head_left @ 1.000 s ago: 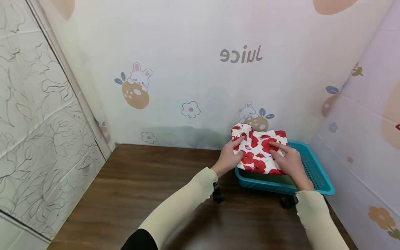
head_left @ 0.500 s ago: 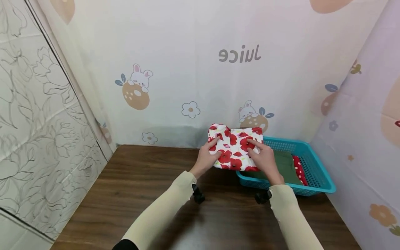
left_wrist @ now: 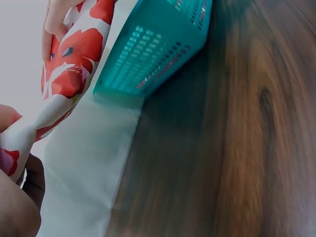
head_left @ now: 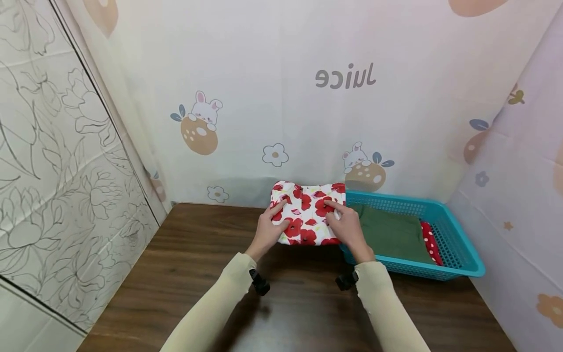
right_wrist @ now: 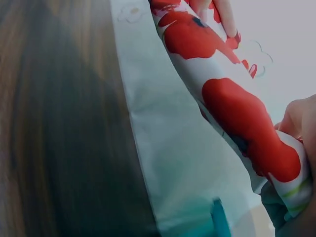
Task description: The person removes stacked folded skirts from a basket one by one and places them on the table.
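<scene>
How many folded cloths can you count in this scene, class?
3: the poppy-print cloth held by both hands above the table, and the green cloth and red dotted cloth in the teal basket. Others may lie underneath.

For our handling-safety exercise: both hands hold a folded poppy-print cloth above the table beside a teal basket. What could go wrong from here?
1. The folded poppy-print cloth is pinched only at its sides by the left hand and right hand; its unsupported middle could sag and the fold come apart.
2. The cloth's right edge hangs close to the teal basket rim, so it might snag or nudge the basket.
</scene>
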